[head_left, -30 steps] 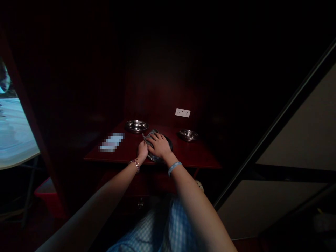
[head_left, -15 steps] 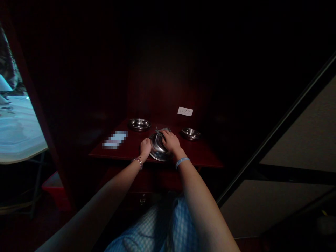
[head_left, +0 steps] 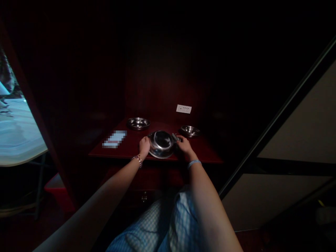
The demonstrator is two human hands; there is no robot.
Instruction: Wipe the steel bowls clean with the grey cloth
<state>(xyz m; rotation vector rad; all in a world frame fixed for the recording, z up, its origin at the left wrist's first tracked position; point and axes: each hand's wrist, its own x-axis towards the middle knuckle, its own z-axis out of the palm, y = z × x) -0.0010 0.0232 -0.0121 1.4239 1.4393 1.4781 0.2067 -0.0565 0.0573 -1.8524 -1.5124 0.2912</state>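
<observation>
A shiny metal bowl (head_left: 162, 142) is tilted at the front of the dark red desk, its rounded underside showing. My left hand (head_left: 144, 146) grips its left rim. My right hand (head_left: 183, 144), at the bowl's right side, is closed on a grey cloth (head_left: 175, 138). Behind, on the left, stands a second metal bowl (head_left: 138, 123); a smaller metal bowl (head_left: 190, 131) stands behind my right hand.
A blurred-out flat item (head_left: 114, 139) lies on the desk (head_left: 126, 152) at the left. A white socket (head_left: 184, 109) is on the back wall. A red bin (head_left: 58, 192) and a pale table (head_left: 22, 134) are at the left.
My right hand has moved right with the grey cloth, off the bowl's underside to its right edge. My left hand still grips the left rim.
</observation>
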